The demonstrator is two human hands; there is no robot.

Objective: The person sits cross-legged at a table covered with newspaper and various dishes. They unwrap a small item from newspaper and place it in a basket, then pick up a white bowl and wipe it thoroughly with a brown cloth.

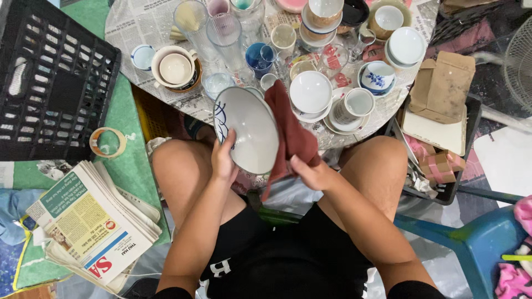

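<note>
A round table covered in newspaper sheets [138, 22] is seen from above, crowded with white ceramic cups and bowls [310, 91] and clear drinking glasses [224, 33]. A black plastic lattice crate [52, 77] is set at the left on a green floor mat [130, 166], where a roll of tape [107, 142] lies. A stack of folded newspapers [91, 224] is placed below it. At the right, a brown cardboard box [443, 86] and a blue plastic chair [471, 238] are found.
</note>
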